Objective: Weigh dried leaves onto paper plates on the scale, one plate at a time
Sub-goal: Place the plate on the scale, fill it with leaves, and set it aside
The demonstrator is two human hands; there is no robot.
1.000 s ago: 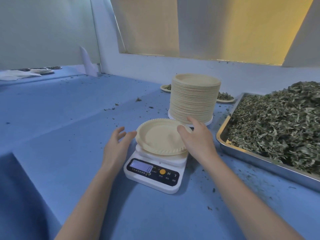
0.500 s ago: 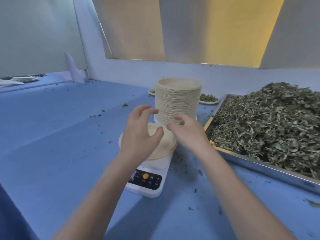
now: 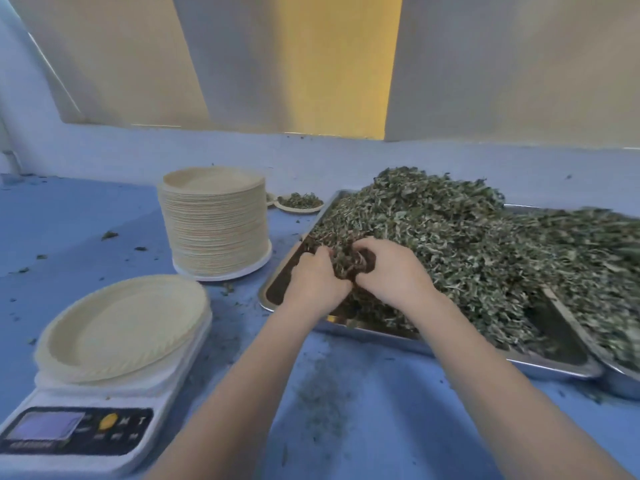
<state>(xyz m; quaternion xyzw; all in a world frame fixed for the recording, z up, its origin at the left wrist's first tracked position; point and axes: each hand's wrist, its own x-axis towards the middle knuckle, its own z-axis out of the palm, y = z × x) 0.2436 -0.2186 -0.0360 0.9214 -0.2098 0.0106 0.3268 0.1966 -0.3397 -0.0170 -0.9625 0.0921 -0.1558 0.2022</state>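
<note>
A person's two bare forearms reach from the near edge across a blue table [image 3: 104, 209]. Both hands meet at the near left corner of a metal tray [image 3: 540, 362] heaped with dried leaves [image 3: 450, 237]. The left hand [image 3: 317, 278] and the right hand [image 3: 391, 275] sit side by side, each grip curled around one shared clump of leaves between them.

At the near left stands one white digital scale [image 3: 86, 424]. One empty paper plate [image 3: 124, 327] rests on its platform, well apart from the hands. Beyond it, toward the far wall, rises one tall stack of paper plates [image 3: 214, 223] on a white base. Behind the stack lies one small plate of leaves [image 3: 300, 202]; a second plate beside it is mostly hidden.

At the right edge, a second metal tray [image 3: 620, 379] of leaves overlaps the first. Leaf crumbs are scattered over the table.
</note>
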